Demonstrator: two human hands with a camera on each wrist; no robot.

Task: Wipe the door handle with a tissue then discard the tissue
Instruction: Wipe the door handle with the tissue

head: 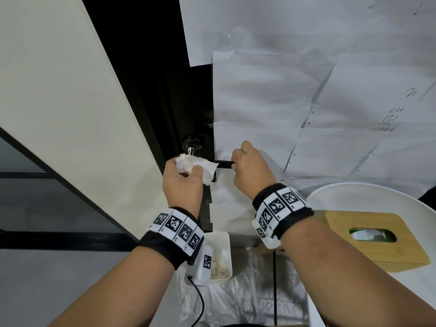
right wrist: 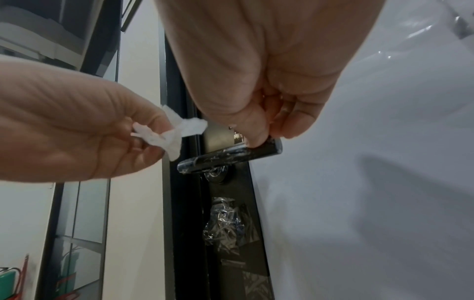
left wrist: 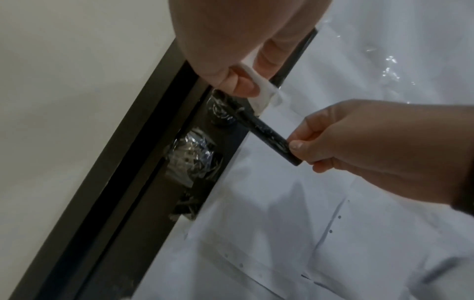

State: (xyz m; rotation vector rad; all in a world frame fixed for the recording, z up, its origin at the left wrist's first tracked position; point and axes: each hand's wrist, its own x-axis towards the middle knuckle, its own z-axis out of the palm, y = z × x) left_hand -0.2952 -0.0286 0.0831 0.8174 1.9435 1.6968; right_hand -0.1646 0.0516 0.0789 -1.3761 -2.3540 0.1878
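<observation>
A black lever door handle (head: 223, 164) (left wrist: 266, 134) (right wrist: 231, 157) sticks out from the dark door edge, smeared with white marks. My right hand (head: 250, 168) (right wrist: 259, 130) pinches its free end between thumb and fingers. My left hand (head: 184, 180) (left wrist: 238, 81) holds a crumpled white tissue (head: 195, 165) (right wrist: 174, 134) (left wrist: 261, 91) at the pivot end of the handle, just left of the lever. Whether the tissue touches the handle is unclear.
The door panel (head: 306, 102) is covered with white paper sheets under plastic. A wooden tissue box (head: 372, 239) sits on a round white table (head: 335, 199) at right. A small white bin (head: 221, 256) with used tissues stands below, on a plastic sheet.
</observation>
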